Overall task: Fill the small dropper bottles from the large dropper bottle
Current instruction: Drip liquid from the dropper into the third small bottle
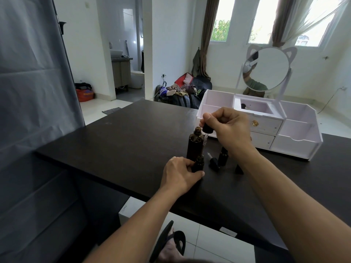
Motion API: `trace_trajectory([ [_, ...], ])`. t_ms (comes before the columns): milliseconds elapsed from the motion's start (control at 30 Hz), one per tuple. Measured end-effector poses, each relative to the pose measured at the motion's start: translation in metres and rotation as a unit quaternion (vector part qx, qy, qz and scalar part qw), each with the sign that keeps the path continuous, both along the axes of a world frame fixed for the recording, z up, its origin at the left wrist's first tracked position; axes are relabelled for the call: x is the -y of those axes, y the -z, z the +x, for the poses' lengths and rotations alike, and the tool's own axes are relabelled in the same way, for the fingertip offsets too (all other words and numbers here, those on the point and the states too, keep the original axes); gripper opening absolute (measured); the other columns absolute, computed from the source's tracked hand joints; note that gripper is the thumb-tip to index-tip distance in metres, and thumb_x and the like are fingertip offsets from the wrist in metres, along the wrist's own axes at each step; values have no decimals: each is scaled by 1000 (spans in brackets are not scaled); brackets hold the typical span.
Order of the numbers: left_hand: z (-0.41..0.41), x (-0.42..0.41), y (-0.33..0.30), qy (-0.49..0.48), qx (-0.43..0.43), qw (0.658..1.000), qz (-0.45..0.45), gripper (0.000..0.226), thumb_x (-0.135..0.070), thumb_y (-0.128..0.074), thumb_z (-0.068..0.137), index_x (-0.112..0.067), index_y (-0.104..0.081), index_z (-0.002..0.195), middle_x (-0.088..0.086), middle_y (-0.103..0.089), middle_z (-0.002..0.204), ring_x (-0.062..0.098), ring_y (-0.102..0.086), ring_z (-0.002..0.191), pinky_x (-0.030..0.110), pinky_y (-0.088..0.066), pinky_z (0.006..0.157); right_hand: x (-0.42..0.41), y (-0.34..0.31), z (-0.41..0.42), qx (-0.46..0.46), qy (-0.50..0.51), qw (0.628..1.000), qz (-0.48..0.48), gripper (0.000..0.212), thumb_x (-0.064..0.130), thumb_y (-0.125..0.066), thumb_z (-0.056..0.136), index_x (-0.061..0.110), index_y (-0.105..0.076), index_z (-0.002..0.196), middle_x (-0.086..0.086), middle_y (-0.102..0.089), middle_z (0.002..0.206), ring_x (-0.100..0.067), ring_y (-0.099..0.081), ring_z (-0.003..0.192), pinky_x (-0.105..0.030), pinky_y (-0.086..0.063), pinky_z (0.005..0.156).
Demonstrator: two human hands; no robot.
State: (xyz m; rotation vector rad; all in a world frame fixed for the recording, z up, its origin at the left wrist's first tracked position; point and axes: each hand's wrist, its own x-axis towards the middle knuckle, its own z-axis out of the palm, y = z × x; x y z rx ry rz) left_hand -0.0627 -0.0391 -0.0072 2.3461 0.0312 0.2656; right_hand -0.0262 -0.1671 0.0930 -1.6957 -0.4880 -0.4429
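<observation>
Dropper held over a small bottle, dark table.

Small dropper bottle (198, 164) upright, gripped by left hand (180, 176), just in front of uncapped large dropper bottle (195, 143). Right hand (228, 128) pinches dropper (207, 132) bulb, pipette pointing down at small bottle's mouth. Loose dropper cap (213, 161) and second small bottle (223, 156) beside; white organiser (296, 143) behind.

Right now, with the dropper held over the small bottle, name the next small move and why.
Probably squeeze the bulb: the right hand pinches the dropper, its glass tip at the mouth of the small bottle that the left hand steadies.
</observation>
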Motion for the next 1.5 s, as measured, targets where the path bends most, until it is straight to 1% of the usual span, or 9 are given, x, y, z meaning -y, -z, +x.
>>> trace_trajectory([
  [200,1,0,1,2,4,1000,-6,35,-45,-73,80,-24,-71,107,-4,-66,101,12,-60,98,34,-53,89,-1,-1,-1,-4,-6,1000,-1,18,17,-71,88,21,-68,71,-7,-74,76,-22,-73,74,-41,-60,77],
  [300,1,-1,0,3,10,1000,-4,35,-45,-73,80,-23,-72,107,-6,-67,95,10,-61,92,30,-52,86,-2,-8,-1,-12,-4,1000,23,9,17,-72,87,13,-70,79,-8,-75,78,-23,-75,76,-38,-62,78],
  [400,1,-1,0,6,24,1000,-1,33,-44,-73,80,-22,-73,104,-9,-65,87,8,-59,85,25,-50,79,-2,-20,3,-6,10,998,58,9,17,-72,87,11,-70,81,-8,-76,79,-24,-75,76,-41,-61,80],
  [567,2,-1,1,11,25,1000,-3,33,-44,-73,80,-22,-74,104,-7,-67,90,9,-61,88,23,-48,77,-7,-43,13,31,43,994,95,14,18,-73,87,5,-72,87,-6,-75,76,-21,-74,73,-44,-61,81],
  [800,2,-1,1,-1,16,1000,-1,34,-47,-72,80,-24,-72,105,-9,-62,86,8,-58,84,21,-43,72,-16,-45,29,29,60,995,70,19,21,-73,88,2,-72,93,-8,-75,79,-20,-74,73,-44,-61,81],
  [967,1,0,3,-3,19,1000,-14,37,-46,-73,80,-23,-70,109,-10,-60,87,6,-57,84,21,-46,77,-20,-30,34,6,50,998,41,7,20,-70,89,14,-72,85,-4,-75,78,-23,-74,78,-45,-60,84],
  [1100,-1,-1,4,1,32,999,-39,35,-42,-74,80,-22,-70,108,-15,-55,77,0,-53,72,18,-43,69,-22,-14,40,-26,44,999,0,13,17,-63,94,14,-73,86,-7,-75,82,-19,-74,80,-43,-59,87],
  [1200,-1,-1,3,-1,35,998,-49,37,-43,-76,77,-21,-71,107,-14,-57,76,1,-55,71,18,-43,65,-23,-4,41,-42,44,998,-18,16,16,-60,96,12,-73,88,-7,-74,85,-19,-73,82,-40,-59,87],
  [1500,-1,-1,2,-1,41,998,-48,37,-43,-77,77,-20,-71,106,-14,-57,76,3,-55,74,20,-43,69,-24,10,45,-34,65,997,-32,22,16,-59,97,21,-72,81,-4,-75,85,-20,-73,83,-44,-59,87],
])
